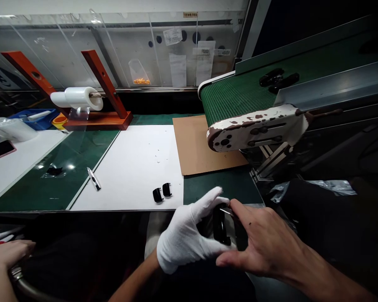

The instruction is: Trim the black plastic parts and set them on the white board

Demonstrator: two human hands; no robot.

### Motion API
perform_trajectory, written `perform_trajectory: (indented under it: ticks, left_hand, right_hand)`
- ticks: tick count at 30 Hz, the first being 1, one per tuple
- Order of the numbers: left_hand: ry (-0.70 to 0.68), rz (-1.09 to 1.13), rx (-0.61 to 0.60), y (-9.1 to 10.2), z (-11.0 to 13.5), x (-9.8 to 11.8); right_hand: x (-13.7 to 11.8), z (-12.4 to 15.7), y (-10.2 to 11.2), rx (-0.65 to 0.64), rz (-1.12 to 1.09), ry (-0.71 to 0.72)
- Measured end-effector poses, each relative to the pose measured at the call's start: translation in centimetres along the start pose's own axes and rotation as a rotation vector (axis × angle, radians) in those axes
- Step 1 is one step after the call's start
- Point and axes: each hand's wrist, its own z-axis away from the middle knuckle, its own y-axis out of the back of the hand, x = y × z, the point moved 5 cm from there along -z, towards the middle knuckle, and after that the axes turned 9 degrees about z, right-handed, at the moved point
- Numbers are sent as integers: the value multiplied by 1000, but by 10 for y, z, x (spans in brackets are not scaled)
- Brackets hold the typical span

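Observation:
Over the table's front edge, my left hand (pixel 192 233), in a white glove, grips a glossy black plastic part (pixel 219 226) between thumb and fingers. My right hand (pixel 261 239) is bare and curls round the part's other side, its index finger at the top and its thumb by the lower end. A thin shiny strip (pixel 227 211) shows near that index fingertip; what it is I cannot make out. Two smaller black plastic pieces (pixel 158 195) lie on the white sheet (pixel 135 167), left of my hands.
A green conveyor belt (pixel 236 98) at right carries black parts (pixel 279 79). Cardboard (pixel 192 147) lies under its end. At left are a utility knife (pixel 93 179), a film roll (pixel 78 98) on a red stand, a phone (pixel 3 149) and another person's hand (pixel 11 253).

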Motion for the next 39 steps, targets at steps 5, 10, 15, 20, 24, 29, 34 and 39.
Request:
perform_trajectory:
  ticks: [5,10,15,20,24,29,34,39]
  left_hand:
    - [22,30,32,1,2,-3]
    - [28,33,83,0,5,-4]
    - [2,-48,130,-1,4,2]
    - [-1,-121,155,1,4,4]
    - [1,-142,155,1,5,2]
    - [28,-159,182,2,8,-1]
    - [93,-147,194,4,6,-1]
    - [140,-106,209,5,6,-4]
  right_hand:
    - [-2,1,0,44,5,18]
    - [-7,2,0,153,82,62]
    - [-12,2,5,271,167,91]
    - [-16,1,9,322,202,134]
    - [-16,1,8,336,212,145]
    - [-16,1,5,344,234,156]
    - [-17,0,3,331,233,156]
    - [-18,0,4,376,262,163]
